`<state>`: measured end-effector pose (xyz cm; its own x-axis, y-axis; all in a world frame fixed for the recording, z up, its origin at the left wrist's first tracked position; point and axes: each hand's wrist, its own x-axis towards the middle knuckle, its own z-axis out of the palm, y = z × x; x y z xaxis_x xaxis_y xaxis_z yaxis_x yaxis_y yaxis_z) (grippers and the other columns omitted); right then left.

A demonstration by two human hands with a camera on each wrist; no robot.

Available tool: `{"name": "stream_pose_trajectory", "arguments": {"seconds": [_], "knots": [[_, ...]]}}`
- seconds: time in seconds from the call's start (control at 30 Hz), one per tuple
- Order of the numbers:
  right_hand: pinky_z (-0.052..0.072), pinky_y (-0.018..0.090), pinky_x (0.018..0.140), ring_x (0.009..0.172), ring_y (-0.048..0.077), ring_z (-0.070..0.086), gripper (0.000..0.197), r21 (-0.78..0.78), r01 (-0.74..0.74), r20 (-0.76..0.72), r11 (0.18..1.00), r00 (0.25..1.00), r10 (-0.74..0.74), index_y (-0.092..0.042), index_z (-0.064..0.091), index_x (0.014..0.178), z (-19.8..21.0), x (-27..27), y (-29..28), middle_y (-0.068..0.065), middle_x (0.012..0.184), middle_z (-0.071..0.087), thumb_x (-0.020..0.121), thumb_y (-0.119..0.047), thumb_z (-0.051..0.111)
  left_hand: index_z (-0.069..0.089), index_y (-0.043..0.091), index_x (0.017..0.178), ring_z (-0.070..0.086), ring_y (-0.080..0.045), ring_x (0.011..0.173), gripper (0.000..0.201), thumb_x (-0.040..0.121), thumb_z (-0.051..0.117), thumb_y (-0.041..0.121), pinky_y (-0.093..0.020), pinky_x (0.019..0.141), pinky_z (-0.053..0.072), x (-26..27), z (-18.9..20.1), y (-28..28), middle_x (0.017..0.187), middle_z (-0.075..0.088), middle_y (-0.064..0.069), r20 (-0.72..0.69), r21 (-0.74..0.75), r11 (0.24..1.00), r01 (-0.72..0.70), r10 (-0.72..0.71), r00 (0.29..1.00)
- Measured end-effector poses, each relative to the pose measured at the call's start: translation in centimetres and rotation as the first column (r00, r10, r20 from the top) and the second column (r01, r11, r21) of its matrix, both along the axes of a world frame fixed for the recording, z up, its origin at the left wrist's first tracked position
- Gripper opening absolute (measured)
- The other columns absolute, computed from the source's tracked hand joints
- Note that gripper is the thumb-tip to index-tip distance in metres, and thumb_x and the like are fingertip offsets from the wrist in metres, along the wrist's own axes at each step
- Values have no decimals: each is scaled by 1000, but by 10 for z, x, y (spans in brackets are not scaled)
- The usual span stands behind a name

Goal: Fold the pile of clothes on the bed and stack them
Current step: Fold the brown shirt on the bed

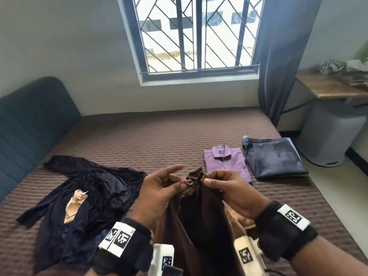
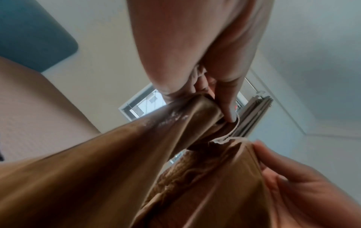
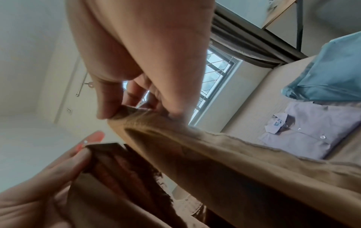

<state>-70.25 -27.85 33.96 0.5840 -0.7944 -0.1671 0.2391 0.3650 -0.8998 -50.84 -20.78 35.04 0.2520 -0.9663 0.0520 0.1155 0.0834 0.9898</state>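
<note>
Both hands hold the brown trousers (image 1: 199,212) up over the bed (image 1: 159,136). The left hand (image 1: 159,194) pinches one side of the waistband at the button; the right hand (image 1: 227,188) pinches the other side, each grip closed on cloth. Risk: the pinches are shallow (fingertips only), so a tug could free the waistband and drop the trousers onto the unfolded dark garment (image 1: 83,194). The folded purple shirt (image 1: 227,160) and folded grey trousers (image 1: 274,158) lie side by side, not stacked.
</note>
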Motion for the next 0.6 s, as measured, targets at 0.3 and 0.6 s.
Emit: {"name": "stream_pose_trajectory", "arguments": {"seconds": [0.3, 0.6], "knots": [[57, 24, 74, 81, 22, 68, 13, -280, 153, -132, 948, 972, -196, -5, 74, 90, 11, -1, 12, 14, 85, 74, 81, 4, 72, 42, 46, 141, 69, -15, 72, 91, 77, 77, -8, -38, 77, 57, -25, 5, -13, 75, 71, -10, 384, -53, 985, 162, -130, 914], [46, 11, 72, 79, -6, 62, 22, -632, -104, -438, 768, 865, -244, -10, 77, 99, 22, -27, 9, -11, 83, 68, 77, -9, 82, 40, 55, 138, 69, -18, 67, 96, 73, 83, -1, -39, 73, 58, -38, 2, -18, 73, 72, -8, 446, -46, 974, 222, -178, 877]]}}
